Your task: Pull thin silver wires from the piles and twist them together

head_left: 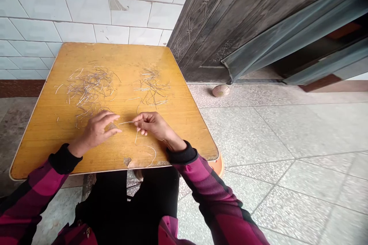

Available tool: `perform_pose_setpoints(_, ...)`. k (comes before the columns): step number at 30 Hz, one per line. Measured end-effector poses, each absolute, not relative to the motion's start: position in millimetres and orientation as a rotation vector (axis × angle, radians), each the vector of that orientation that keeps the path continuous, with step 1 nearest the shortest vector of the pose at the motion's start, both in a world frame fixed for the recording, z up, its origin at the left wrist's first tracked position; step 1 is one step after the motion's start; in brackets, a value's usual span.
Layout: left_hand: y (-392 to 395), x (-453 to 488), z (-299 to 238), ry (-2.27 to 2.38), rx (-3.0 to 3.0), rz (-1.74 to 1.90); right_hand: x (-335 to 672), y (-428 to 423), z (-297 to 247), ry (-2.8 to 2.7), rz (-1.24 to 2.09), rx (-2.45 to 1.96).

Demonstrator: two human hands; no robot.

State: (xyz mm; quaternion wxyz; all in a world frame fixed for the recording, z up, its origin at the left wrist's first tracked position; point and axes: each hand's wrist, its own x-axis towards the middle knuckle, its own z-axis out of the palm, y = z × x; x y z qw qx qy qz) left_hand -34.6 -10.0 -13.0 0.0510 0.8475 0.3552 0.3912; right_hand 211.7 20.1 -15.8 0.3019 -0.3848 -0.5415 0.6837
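- Over the yellow wooden tabletop, a pale fibre strand runs sideways from the right hand toward the left hand.
- Right thumb and forefinger press together, pinching it; its tail curls toward the near edge.
- Left fingers spread loosely, just beside the strand's far end, over a small fibre tuft.
- Beyond lie a larger fibre heap and a smaller one.

The head-worn camera looks forward and down from close above a wooden tabletop, left hand and right hand.
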Motion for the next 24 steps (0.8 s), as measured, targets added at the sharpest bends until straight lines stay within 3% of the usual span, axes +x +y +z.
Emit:
perform_pose_setpoints(13, -19.6, -19.5, -15.3, 1.164, 2.623, 1.224, 195.0, 13.8, -18.7, -1.392, 1.921, -0.962)
perform_pose_setpoints(24, -19.4, -19.6, -18.1, 1.213, 2.622, 1.217, 189.2, 10.1, -25.9, -1.641, 1.509, -1.068)
